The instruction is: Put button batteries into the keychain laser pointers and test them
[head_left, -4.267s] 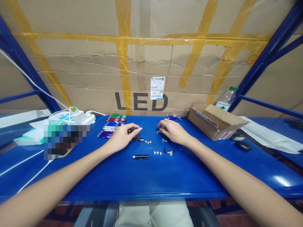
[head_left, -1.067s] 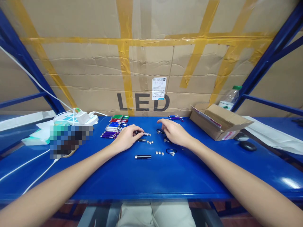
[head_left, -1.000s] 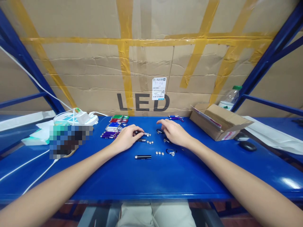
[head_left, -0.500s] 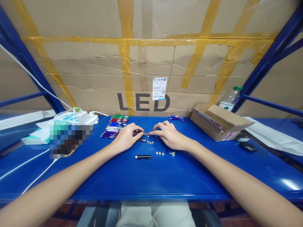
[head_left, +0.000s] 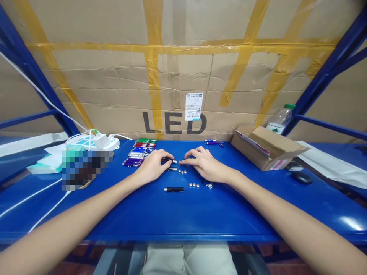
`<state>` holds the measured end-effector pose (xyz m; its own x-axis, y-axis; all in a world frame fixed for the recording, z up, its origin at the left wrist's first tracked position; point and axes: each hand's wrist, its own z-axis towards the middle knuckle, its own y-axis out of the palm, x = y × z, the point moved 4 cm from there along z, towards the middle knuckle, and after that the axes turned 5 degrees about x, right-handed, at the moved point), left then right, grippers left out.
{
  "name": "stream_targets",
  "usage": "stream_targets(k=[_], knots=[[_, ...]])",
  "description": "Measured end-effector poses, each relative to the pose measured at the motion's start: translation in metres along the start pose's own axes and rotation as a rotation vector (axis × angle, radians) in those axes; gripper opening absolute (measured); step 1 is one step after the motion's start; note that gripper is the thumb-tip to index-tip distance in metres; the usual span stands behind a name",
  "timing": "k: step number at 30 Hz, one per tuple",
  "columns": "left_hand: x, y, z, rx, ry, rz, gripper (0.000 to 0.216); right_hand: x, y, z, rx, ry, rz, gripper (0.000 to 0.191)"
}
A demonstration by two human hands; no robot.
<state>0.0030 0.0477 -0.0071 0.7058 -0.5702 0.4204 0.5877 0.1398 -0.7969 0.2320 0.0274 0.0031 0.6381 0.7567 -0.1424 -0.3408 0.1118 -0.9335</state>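
My left hand [head_left: 155, 165] pinches a small black flashlight [head_left: 170, 160] between thumb and fingers; its silvery end points toward my other hand. Just across from it, the fingertips of my right hand [head_left: 202, 163] close on a small button cell [head_left: 180, 162] at the table surface. Below the held flashlight lies another black flashlight [head_left: 172, 169], partly behind my left fingers. A third black flashlight [head_left: 173, 189] rests nearer to me. Button cells lie in two short rows, one row [head_left: 182, 172] close to my fingertips and another row [head_left: 194, 185] nearer. A black cord with metal clips [head_left: 208, 185] is beside them.
Several coloured flashlights [head_left: 140, 151] form a stack at back left, and a blue one [head_left: 212, 142] lies at the back. An open cardboard box [head_left: 266, 149], bottle [head_left: 282, 118] and black mouse [head_left: 301, 177] stand right. A power strip [head_left: 86, 142] and cables are left. Large cardboard [head_left: 114, 88] rises behind.
My right fingertips have drawn together slightly at the button cell. The left hand still holds the black flashlight in almost the same place. The view has shifted a little.
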Motion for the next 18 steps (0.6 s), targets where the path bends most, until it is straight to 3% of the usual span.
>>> stream_targets(k=[18], knots=[[-0.0087, 0.0005, 0.0019, -0.001, -0.048, 0.006, 0.023, -0.0054, -0.0016, -0.0007, -0.03, 0.012, -0.002, 0.056]])
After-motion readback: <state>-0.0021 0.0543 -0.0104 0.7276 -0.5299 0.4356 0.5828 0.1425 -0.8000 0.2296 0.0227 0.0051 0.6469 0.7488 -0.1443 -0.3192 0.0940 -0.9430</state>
